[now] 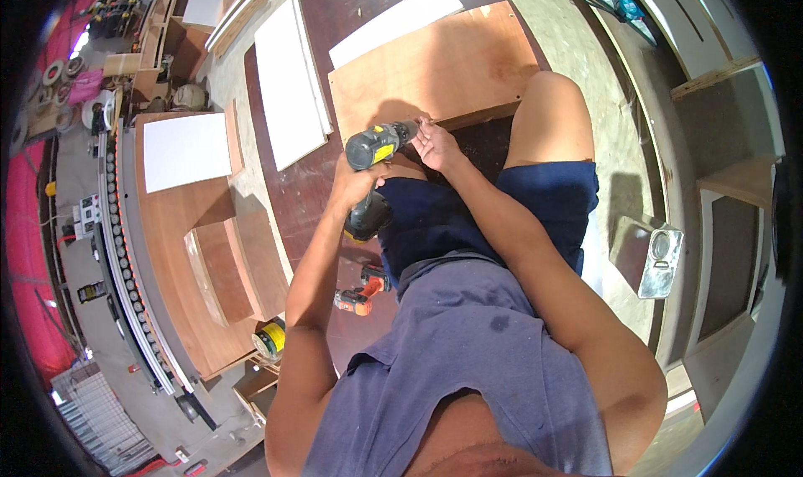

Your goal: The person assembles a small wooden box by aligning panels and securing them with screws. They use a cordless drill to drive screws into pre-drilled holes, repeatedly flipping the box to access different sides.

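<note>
A black and yellow cordless drill lies sideways above my lap, its chuck pointing right. My left hand is wrapped round its grip, above the battery. At the chuck's front end, the fingertips of my right hand are pinched together; what sits between them is too small to make out. Just beyond both hands is a brown plywood panel with small dark holes near its edges, its near edge reaching my right knee. The drill's shadow falls across the wood.
White boards lie left of the panel, and another white sheet behind it. An orange and grey drill rests by my left hip. Wooden box parts stand further left. At right are a metal can and a teal power tool.
</note>
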The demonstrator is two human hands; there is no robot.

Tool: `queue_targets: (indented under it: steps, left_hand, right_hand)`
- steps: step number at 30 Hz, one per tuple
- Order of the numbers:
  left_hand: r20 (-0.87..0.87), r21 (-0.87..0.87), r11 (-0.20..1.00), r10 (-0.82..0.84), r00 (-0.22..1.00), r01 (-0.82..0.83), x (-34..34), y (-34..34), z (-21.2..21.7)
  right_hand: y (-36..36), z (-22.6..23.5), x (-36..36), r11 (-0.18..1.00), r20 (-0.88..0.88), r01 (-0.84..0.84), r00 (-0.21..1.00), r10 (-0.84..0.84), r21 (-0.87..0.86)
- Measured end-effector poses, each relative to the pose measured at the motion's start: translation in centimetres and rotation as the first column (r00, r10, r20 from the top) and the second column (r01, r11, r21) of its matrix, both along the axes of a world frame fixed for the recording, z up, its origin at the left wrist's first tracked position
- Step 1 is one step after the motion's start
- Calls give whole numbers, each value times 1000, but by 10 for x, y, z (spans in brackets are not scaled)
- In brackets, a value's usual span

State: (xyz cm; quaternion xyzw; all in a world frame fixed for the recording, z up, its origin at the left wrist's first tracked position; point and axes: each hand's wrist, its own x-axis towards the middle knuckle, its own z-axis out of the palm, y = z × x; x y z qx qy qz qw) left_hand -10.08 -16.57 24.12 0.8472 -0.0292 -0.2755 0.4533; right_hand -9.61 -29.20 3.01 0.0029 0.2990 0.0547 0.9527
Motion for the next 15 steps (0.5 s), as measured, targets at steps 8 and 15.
queue_targets:
  steps: [8,15]
  left_hand:
    - [-8,50,999,-18,1000,18,11,-4,-5]
    - [-131,119,992,-23,991,39,33,-26,7]
  right_hand:
    - [0,6,1,999,-29,-40,999,41,32]
    - [8,-22,15,1000,-102,9,995,-6,29]
